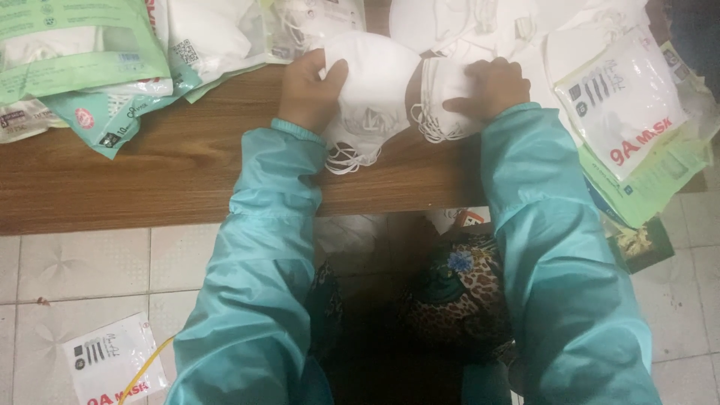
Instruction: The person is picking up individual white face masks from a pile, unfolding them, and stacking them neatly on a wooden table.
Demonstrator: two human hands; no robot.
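White face masks [373, 90] lie stacked at the near edge of the wooden worktop [150, 172], where my left hand [309, 88] pinches the stack. My right hand [491, 86] presses flat, fingers together, on a folded mask [439, 105] beside it. Packaged masks [626, 97] crowd both sides.

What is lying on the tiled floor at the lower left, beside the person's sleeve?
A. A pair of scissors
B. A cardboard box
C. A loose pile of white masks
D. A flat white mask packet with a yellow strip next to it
D: a flat white mask packet lies on the tiled floor, with a yellow strip at its edge, beside the teal sleeve.
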